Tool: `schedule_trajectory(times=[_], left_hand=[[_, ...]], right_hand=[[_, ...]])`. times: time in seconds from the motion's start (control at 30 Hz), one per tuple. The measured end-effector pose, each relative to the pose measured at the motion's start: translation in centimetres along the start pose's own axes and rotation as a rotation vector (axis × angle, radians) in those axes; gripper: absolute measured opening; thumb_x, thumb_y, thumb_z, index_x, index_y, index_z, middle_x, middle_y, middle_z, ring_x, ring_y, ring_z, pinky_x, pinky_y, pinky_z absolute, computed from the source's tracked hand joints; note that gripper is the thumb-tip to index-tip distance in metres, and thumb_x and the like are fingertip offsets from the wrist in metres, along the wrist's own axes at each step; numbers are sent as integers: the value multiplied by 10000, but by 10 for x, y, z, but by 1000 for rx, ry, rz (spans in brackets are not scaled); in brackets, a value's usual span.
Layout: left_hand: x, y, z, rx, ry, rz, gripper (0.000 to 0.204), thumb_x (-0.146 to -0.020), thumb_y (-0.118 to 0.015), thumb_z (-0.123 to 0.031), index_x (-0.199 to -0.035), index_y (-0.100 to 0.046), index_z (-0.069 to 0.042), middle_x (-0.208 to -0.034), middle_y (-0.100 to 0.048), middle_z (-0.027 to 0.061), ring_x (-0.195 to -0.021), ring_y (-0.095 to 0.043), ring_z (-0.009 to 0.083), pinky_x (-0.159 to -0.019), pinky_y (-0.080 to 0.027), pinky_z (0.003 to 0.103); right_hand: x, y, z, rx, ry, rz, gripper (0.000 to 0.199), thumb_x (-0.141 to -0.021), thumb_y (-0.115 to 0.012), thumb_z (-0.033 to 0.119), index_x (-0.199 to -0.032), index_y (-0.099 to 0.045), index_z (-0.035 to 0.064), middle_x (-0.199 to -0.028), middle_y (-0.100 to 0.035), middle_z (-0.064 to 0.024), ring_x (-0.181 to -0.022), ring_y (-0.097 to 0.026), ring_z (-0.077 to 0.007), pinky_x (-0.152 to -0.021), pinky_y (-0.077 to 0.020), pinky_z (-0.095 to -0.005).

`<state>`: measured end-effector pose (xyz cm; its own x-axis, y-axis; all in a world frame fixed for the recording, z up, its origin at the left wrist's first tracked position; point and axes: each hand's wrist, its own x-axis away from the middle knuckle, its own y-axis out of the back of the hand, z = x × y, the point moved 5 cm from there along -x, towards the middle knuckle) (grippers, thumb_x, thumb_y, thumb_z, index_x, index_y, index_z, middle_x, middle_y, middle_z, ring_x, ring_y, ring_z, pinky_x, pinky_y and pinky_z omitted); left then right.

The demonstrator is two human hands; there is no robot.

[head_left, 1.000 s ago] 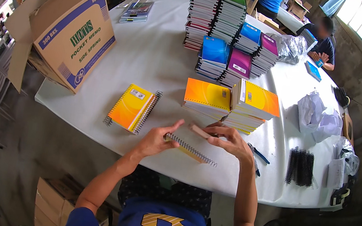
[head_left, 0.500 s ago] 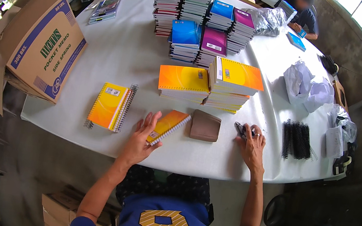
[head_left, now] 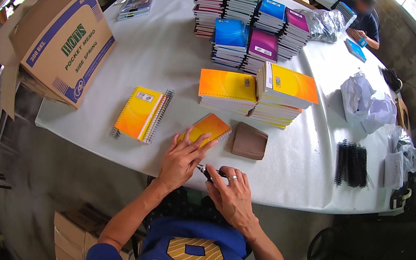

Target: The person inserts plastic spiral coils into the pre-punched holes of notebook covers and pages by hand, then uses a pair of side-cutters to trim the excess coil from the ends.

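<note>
A yellow-orange spiral notebook lies at a slant near the table's front edge. My left hand holds it against the table, fingers laid over its cover and partly hiding it. Black-handled pliers are gripped in my right hand. Their jaws are at the near end of the notebook's wire binding, close to my left hand; the exact contact is hidden. Just right of the notebook sits a brown block. To the left lies another yellow notebook with loose wire coils along its right side.
Stacks of yellow notebooks stand beyond the block, with blue notebooks and purple ones behind. Black coils and crumpled white plastic lie right. An open carton is at left. Another person sits at far right.
My right hand has lifted the pliers off the table and brought them left to the notebook's near end. My left hand now lies over the notebook's cover. The view has shifted slightly.
</note>
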<state>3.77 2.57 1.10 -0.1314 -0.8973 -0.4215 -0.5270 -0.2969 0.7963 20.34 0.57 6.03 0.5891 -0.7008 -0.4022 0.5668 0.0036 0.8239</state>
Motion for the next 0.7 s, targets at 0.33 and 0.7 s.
schedule_trajectory(times=[0.33,0.7], left_hand=[[15,-4,17,-269,75,231,786,-815,-722,-424,-1452,-445,-56,-1582,-310,126,-1462,-238,411,-1149,-177,621],[51,25,-2,-186,38,279,673,-746,-769,-451,-1318,-603,-137,-1467,-445,82,-1436,-267,431,-1136,-188,649]], right_hand=[[-2,-20,-11,53,-47,28,487,-861,-683,163,-1332,-568,119,-1076,-570,-107,-977,-562,-273,-828,-430,-408],[-34,-52,-36,41,332,96,511,-808,-583,78,-1318,-552,94,-1076,-615,-87,-980,-585,-266,-865,-466,-394]])
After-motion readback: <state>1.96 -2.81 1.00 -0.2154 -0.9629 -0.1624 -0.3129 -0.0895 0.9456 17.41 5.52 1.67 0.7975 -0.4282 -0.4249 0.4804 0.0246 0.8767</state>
